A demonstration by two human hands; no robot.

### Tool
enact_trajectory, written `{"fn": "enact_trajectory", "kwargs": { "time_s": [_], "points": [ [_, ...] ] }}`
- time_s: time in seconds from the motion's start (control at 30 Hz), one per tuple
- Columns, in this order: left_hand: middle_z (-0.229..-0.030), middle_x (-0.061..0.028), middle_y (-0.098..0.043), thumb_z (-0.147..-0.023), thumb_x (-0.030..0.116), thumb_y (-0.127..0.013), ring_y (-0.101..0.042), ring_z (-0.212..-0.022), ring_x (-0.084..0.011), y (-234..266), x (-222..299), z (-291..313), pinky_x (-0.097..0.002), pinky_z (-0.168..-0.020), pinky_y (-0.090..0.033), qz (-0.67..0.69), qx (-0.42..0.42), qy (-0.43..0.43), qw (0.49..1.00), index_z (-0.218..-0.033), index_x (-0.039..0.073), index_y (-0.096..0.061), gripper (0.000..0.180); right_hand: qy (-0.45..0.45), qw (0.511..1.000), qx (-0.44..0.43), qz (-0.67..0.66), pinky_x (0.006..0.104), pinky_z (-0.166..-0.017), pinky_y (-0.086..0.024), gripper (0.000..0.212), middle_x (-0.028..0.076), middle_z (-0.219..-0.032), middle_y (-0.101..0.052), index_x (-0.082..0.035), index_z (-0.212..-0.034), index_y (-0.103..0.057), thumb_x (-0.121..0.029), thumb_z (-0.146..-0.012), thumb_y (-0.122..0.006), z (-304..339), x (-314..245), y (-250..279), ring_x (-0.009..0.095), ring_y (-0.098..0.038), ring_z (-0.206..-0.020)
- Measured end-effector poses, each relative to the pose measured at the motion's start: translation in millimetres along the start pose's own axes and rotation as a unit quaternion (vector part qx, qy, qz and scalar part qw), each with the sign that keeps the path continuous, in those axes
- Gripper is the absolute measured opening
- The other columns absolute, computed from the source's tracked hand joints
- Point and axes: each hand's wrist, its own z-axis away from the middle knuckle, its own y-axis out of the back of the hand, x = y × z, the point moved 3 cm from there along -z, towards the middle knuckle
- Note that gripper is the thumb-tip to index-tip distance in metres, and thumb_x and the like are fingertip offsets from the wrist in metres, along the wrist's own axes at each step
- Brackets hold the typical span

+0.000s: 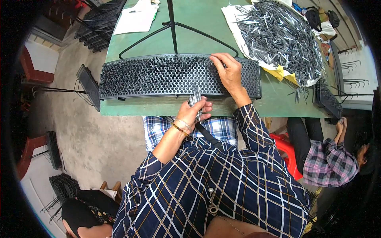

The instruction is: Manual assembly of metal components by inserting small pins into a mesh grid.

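A long black perforated panel (250, 81), curved in this view, lies across the near part of the green table (206, 107). Dark thin pieces stand in many holes on its left and middle; bare holes show toward the right. My left hand (194, 111) is closed round a bunch of thin grey metallic strips (195, 97), held upright at the panel's near edge. Above the panel's right part is my right hand (230, 75), thumb and forefinger brought together near the far edge. Whatever sits between those fingertips is too small to make out.
A black wire stand (173, 35) rises behind the panel. At the far right a big heap of strips (278, 39) lies on white sheeting. Papers (135, 20) rest at the far left. A co-worker (327, 158) sits at right near a red stool (286, 152); another person (89, 212) is lower left.
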Motion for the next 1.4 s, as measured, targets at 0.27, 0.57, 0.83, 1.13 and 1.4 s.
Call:
{"fn": "enact_trajectory", "kwargs": {
  "time_s": [0.27, 0.57, 0.83, 1.13, 1.4],
  "points": [
    [-0.093, -0.0110, -0.063, -0.089, 0.016, -0.057, -0.062, -0.082, -0.0183, -8, 1, 2, -0.0324, -0.067, -0.056, 0.000, -0.011, 0.000, 1.000, -0.104, 0.002, -0.055, 0.021, 0.033, 0.999, -0.018, 0.004, 0.0292, -0.066, -0.050, 0.010, 0.010, -0.084, -0.066, -0.002, -0.088, -0.067, -0.008, -0.080, -0.066, 5, 1, -2, 0.021, -0.064, -0.075],
    [-0.092, -0.0100, -0.063, -0.089, 0.017, -0.058, -0.062, -0.081, -0.0174, 6, -5, 1, -0.0315, -0.067, -0.056, 0.011, 0.000, 0.000, 1.000, -0.104, 0.003, -0.056, 0.020, -0.029, 0.996, -0.072, -0.034, 0.0272, -0.065, -0.049, 0.014, 0.009, -0.085, -0.067, -0.002, -0.089, -0.068, -0.012, -0.078, -0.068, 5, -2, -17, 0.019, -0.064, -0.075],
    [-0.092, -0.0098, -0.063, -0.089, 0.017, -0.058, -0.062, -0.081, -0.0174, -5, -3, 1, -0.0316, -0.066, -0.056, 0.003, -0.013, 0.005, 1.000, -0.104, 0.003, -0.055, 0.020, -0.034, 0.998, -0.044, -0.012, 0.0306, -0.061, -0.050, 0.013, 0.010, -0.083, -0.066, -0.003, -0.085, -0.068, -0.014, -0.078, -0.068, 4, -1, -7, 0.023, -0.064, -0.071],
    [-0.092, -0.0104, -0.063, -0.089, 0.017, -0.058, -0.062, -0.081, -0.0175, -4, -2, -1, -0.0316, -0.066, -0.056, 0.007, -0.024, 0.010, 1.000, -0.103, 0.003, -0.056, 0.020, -0.023, 1.000, 0.004, 0.002, 0.0285, -0.064, -0.050, 0.013, 0.010, -0.085, -0.066, -0.003, -0.088, -0.068, -0.010, -0.077, -0.068, 9, 1, -8, 0.020, -0.064, -0.073],
    [-0.090, -0.0101, -0.063, -0.089, 0.017, -0.058, -0.063, -0.079, -0.0176, -5, -5, -2, -0.0312, -0.065, -0.056, 0.000, -0.024, 0.011, 1.000, -0.103, 0.003, -0.056, 0.020, 0.029, 0.999, -0.030, 0.033, 0.0293, -0.062, -0.049, 0.012, 0.009, -0.083, -0.065, -0.003, -0.087, -0.069, -0.010, -0.078, -0.068, 7, -2, -4, 0.021, -0.063, -0.072]
  ]
}}
